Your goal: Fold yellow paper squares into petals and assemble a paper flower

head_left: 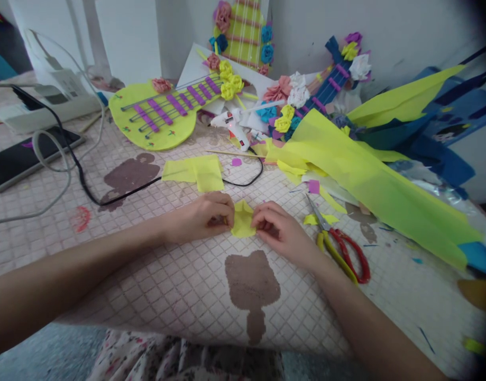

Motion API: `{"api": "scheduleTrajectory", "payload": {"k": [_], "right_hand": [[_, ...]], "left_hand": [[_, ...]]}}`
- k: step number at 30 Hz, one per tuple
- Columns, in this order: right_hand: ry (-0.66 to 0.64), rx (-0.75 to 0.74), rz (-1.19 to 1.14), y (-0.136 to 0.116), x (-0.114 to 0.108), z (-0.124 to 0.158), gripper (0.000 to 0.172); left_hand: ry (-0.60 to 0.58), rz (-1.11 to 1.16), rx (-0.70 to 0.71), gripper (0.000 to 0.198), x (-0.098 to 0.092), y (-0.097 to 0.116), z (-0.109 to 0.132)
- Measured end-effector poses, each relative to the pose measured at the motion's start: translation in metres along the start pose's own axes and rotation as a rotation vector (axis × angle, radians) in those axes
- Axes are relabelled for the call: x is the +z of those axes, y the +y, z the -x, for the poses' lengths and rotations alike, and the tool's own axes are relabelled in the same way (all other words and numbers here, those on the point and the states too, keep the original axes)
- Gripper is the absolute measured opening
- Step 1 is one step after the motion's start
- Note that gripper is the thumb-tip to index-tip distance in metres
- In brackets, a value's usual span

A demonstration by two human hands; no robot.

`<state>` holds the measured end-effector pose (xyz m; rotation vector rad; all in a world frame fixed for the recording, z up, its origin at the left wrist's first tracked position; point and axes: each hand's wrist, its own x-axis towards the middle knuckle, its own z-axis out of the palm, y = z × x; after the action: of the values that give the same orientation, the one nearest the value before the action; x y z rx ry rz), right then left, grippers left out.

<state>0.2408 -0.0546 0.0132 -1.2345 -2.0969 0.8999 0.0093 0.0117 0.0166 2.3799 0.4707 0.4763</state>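
A small piece of yellow felt (243, 219) lies folded on the patterned mat between my two hands. My left hand (203, 216) pinches its left edge with curled fingers. Its right edge is gripped by my right hand (277, 228), fingers bent over it. Both hands rest on the quilted table cover (179, 286) near its front middle.
Scissors (338, 243) with red and yellow handles lie just right of my right hand. Yellow felt scraps (197, 172), a glue gun (235, 124) with a black cord (108, 196), a yellow felt guitar (163, 114), large yellow and blue sheets (377, 174) and a phone (24, 156) lie around.
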Motion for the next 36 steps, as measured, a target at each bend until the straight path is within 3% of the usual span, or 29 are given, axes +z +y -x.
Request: {"api": "scheduleTrajectory", "payload": {"k": [14, 22, 27, 36], "right_hand": [[0.147, 0.021, 0.089, -0.002, 0.018, -0.003, 0.011], [0.022, 0.052, 0.019, -0.003, 0.009, -0.003, 0.011], [0.096, 0.063, 0.070, -0.004, 0.015, -0.005, 0.009], [0.200, 0.098, 0.143, -0.008, 0.026, -0.008, 0.010]], "left_hand": [[0.120, -0.028, -0.144, 0.009, 0.014, 0.003, -0.004], [0.086, 0.017, -0.146, 0.006, 0.009, 0.002, -0.004], [0.059, 0.066, -0.210, 0.007, 0.006, 0.002, -0.005], [0.185, -0.008, -0.250, 0.006, 0.019, 0.007, -0.007]]}}
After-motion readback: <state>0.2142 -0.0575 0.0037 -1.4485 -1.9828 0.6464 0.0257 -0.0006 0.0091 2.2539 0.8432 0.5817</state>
